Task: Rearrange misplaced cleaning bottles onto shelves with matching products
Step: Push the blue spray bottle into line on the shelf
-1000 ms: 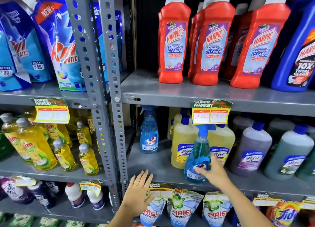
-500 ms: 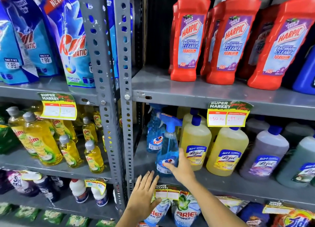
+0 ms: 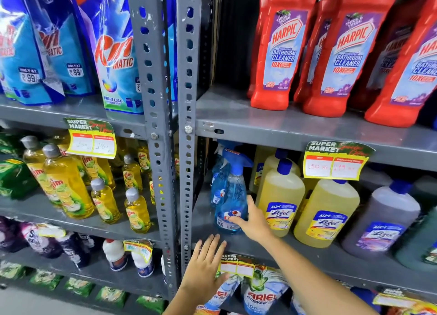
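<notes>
Your right hand (image 3: 254, 222) clasps the spray bottle (image 3: 233, 202) low; it looks liquid-heavy and slick, so take the neck above.

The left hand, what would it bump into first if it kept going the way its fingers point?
Probably the front edge of the grey shelf just past the left hand. If it cleared that edge, the blue spray bottle comes next, though depth is unclear.

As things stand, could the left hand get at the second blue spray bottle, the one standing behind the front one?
Probably not directly. The left hand rests open at the shelf edge, and the front spray bottle, with the right hand on it, stands before the rear spray bottle.
</notes>
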### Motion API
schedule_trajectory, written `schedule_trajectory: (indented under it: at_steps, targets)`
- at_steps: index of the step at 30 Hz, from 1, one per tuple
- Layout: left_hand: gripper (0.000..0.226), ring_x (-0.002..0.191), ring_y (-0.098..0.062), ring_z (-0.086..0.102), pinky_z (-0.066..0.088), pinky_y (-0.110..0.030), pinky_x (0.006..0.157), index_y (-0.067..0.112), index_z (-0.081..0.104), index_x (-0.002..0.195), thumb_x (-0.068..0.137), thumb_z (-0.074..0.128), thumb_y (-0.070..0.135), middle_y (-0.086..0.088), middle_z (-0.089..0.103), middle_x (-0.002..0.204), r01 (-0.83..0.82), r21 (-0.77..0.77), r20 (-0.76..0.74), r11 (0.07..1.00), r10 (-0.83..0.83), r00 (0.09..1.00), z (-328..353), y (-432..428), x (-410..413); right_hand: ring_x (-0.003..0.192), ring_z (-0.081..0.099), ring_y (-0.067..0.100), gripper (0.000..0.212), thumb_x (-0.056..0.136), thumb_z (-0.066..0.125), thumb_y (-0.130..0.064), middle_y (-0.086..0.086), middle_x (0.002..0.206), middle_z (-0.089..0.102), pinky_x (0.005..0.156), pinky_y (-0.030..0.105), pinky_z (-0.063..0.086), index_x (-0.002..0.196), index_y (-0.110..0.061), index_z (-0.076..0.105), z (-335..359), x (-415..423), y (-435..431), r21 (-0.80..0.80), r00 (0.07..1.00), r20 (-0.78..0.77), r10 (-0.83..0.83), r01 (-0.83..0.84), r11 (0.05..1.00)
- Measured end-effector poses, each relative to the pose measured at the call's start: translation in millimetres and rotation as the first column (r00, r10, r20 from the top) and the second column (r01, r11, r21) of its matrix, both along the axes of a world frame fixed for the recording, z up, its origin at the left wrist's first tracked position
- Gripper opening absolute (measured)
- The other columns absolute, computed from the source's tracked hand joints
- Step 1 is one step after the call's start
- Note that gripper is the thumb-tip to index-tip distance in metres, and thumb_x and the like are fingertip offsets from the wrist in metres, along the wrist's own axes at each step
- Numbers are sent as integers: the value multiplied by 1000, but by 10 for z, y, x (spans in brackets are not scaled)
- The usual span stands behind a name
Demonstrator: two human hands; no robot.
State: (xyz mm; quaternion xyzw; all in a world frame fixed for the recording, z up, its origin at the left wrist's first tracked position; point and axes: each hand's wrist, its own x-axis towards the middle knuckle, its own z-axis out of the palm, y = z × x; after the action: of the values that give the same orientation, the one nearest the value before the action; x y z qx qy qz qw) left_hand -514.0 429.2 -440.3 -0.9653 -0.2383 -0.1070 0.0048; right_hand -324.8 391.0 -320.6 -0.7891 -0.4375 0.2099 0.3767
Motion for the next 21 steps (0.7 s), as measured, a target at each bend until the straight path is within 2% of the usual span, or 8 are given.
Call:
schedule_trajectory:
  at_steps: [6, 21]
  targets:
    - [86, 137, -29, 30, 10, -48, 111, 11, 7, 154, 93, 34, 66, -12, 44, 148, -11, -9, -4, 1000, 11, 1000, 6, -19, 8, 123, 59, 19, 72, 82, 76, -30, 0, 139, 58, 92, 38, 56, 139, -25, 33, 6, 26, 78, -50, 1000, -6, 28, -29, 998]
    - [86, 138, -29, 29, 15, -49, 108, 10, 9, 153, 95, 33, 68, -13, 44, 148, -21, 1, -1, 1000, 21, 1000, 17, -35, 11, 123, 59, 17, 69, 83, 75, -28, 2, 137, 59, 93, 38, 56, 138, -27, 33, -60, 91, 139, -35, 996, 23, 84, -83, 996]
